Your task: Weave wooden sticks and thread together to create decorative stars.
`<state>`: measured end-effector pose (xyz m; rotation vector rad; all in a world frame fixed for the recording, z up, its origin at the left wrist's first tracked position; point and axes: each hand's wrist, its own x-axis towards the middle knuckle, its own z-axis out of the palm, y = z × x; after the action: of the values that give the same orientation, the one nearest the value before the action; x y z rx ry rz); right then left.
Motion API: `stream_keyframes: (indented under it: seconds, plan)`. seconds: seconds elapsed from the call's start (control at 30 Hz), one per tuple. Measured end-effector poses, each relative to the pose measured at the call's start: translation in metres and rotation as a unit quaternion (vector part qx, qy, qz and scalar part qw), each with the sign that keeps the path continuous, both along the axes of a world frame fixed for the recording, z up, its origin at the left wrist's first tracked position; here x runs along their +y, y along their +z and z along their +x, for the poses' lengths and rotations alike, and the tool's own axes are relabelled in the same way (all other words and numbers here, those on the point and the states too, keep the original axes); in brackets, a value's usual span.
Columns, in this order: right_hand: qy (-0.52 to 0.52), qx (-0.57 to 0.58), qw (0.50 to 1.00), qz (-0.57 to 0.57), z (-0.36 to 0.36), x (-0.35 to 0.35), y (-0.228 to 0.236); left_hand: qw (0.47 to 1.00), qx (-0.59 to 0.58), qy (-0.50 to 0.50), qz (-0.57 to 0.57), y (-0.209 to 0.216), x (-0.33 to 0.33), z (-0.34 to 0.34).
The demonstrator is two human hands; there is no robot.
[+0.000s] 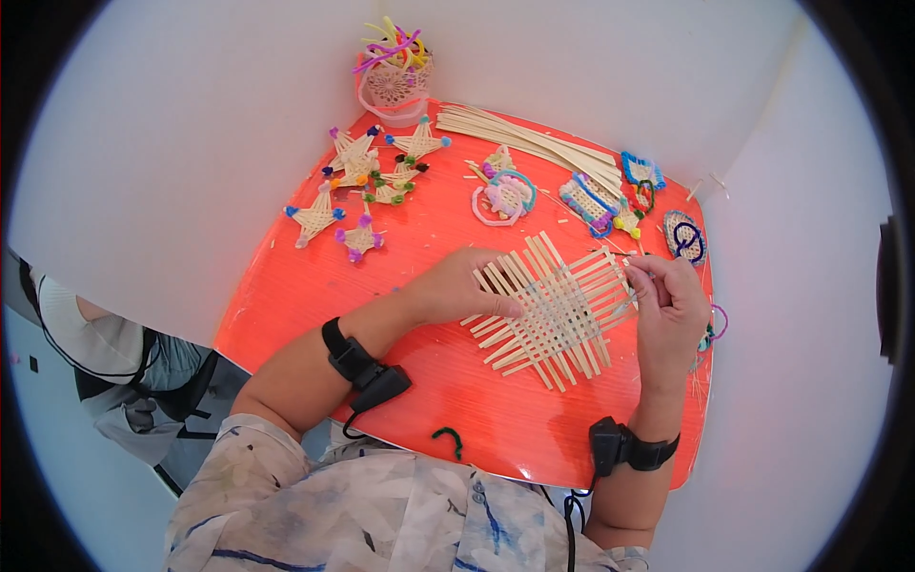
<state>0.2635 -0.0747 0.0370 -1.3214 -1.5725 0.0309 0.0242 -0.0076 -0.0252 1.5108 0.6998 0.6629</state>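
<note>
A piece of open weaving made of pale flat bamboo-like strips (553, 310) is held at an angle above the red table, its strip ends sticking out on all sides. My left hand (467, 289) grips its left edge, thumb on top and fingers mostly hidden underneath. At its right edge, my right hand (670, 297) is closed in a pinch. A thin greyish strand (624, 307) shows by those fingertips and runs toward the weave; its far end is hard to make out.
Several woven stars (315, 217) with coloured tips lie at the table's (315, 315) left. Loose strips (534, 143) lie along the back, beside a tub (394, 91) of pipe cleaners. Small woven pieces (589, 202) lie at the right; a green pipe cleaner (448, 442) is near the front. Walls enclose the table.
</note>
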Motion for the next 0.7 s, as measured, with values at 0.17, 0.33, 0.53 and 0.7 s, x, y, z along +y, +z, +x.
stream_keyframes:
  seconds: [0.17,0.33,0.53,0.7]
  plan:
    - [0.003,0.035,0.999,-0.002,0.006,0.001,-0.001,0.999,-0.020,-0.030,-0.017,-0.001,0.000,0.000]
    - [0.002,0.033,0.999,-0.006,0.007,0.002,-0.001,0.998,-0.040,-0.041,-0.023,-0.007,0.001,-0.002]
    - [0.041,0.122,0.988,-0.088,0.020,0.007,-0.008,0.995,-0.029,-0.074,-0.055,0.000,-0.001,-0.005]
    - [0.095,0.256,0.937,-0.217,0.023,0.005,-0.003,0.991,-0.037,-0.081,-0.099,-0.001,-0.002,-0.005]
